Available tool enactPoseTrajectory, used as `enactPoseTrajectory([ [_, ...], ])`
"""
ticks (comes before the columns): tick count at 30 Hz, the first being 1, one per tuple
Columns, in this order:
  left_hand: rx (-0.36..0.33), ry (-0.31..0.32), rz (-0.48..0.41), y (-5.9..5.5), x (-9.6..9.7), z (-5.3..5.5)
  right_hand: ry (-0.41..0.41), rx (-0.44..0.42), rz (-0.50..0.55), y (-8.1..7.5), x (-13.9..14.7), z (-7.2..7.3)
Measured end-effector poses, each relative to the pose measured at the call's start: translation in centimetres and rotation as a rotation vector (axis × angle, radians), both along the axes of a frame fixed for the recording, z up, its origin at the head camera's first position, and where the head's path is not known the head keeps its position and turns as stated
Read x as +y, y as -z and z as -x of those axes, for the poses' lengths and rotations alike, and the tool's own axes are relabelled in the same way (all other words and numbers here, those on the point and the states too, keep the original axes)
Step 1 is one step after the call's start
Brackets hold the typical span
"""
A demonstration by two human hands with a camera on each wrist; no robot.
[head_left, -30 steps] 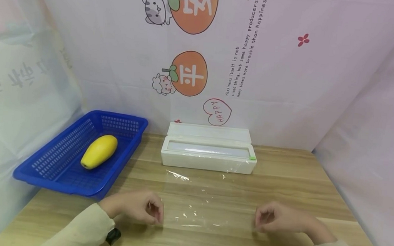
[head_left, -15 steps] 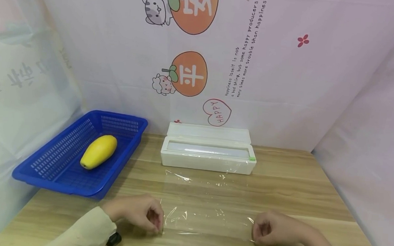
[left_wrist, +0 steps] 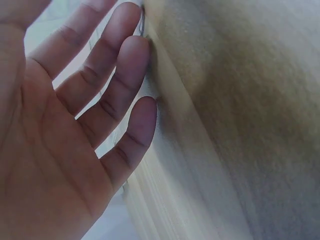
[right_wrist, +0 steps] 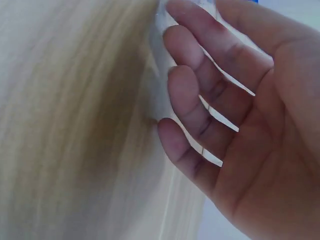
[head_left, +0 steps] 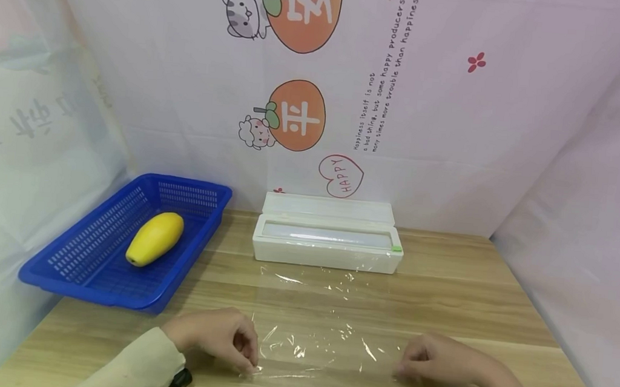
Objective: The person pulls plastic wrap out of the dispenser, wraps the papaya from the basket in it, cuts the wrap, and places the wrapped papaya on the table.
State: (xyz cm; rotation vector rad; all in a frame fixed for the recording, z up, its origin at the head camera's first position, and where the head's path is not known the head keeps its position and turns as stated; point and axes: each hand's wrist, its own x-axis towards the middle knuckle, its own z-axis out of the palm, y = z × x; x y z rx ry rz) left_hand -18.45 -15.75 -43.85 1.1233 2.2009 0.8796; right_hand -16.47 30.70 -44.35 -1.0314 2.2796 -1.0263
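Observation:
A thin clear sheet of plastic wrap (head_left: pixel 322 322) stretches toward me over the table from a white dispenser box (head_left: pixel 327 255), whose lid stands raised at the back. At the sheet's near left corner, my left hand (head_left: pixel 219 335) pinches the film between thumb and fingertips. My right hand (head_left: pixel 441 362) pinches its near right corner in the same way. The right wrist view has a strip of the clear film (right_wrist: pixel 159 55) beside the fingertips. In the left wrist view the other fingers (left_wrist: pixel 132 62) are loosely bent just over the wood; the pinch itself is hidden there.
A blue plastic basket (head_left: pixel 183 281) stands at the left with a yellow oblong fruit (head_left: pixel 155 239) inside. A small green piece (head_left: pixel 396 249) sits at the dispenser's right end. Printed white cloth (head_left: pixel 431 118) walls the wooden table (head_left: pixel 472 291) at back and sides.
Both hands have come slightly nearer to me and lower with the wrap's front edge. Glints on the film have shifted, with more creases showing. The box, basket and fruit stay put.

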Motion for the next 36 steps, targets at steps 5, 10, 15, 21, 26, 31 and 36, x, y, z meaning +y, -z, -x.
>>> enactPoseTrajectory([
  [5, 0.004, -0.024, 0.000, 0.5, 0.0, 0.2, 0.027, 0.050, -0.013, 0.4, 0.0, -0.4],
  [10, 0.030, -0.028, 0.016, 1.0, -0.2, 0.3, 0.055, 0.080, -0.041, 0.5, -0.2, -0.7],
  [15, 0.041, -0.014, 0.024, 1.1, -0.2, 0.4, 0.169, 0.134, -0.061, 0.2, -0.3, -0.7],
  [21, -0.003, -0.068, 0.034, 0.4, -0.3, 0.3, 0.285, 0.402, -0.138, 0.5, -0.6, -0.9],
  [26, 0.017, -0.105, 0.046, -0.5, -0.5, 0.5, 0.275, 0.503, -0.159, 0.9, -0.8, -0.9],
  [31, 0.053, -0.093, -0.010, -1.3, -0.8, 1.2, 0.262, 0.492, -0.180, 1.2, -0.8, -0.8],
  [36, 0.134, -0.071, -0.052, -1.8, -1.3, 1.9, 0.254, 0.458, -0.196, 1.3, -0.6, -0.7],
])
